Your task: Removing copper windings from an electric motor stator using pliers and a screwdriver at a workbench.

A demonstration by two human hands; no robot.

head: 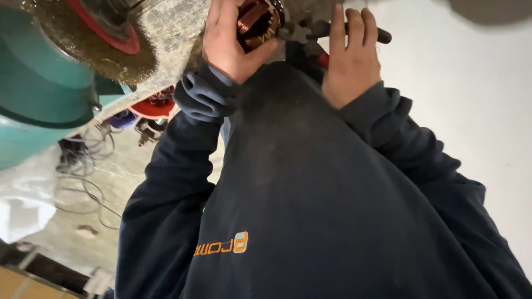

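pale wall behind; left hand (227, 41) grips copper-wound rotor (256, 22), right hand (350, 58) squeezes pliers (354, 34).

Gleaming copper wire winding (256, 21), glossy; showing matt dark cloth sleeves (166, 182); looking rough and dusty, grey concrete-like slab (166, 33); shining smoothly, teal painted metal housing (39, 83); crinkling, white plastic sheet (22, 205).

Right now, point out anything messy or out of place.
Thin wires lie tangled on the dusty surface at left. The left hand grips a copper-wound coil, the right hand holds pliers; neither looks damaged.
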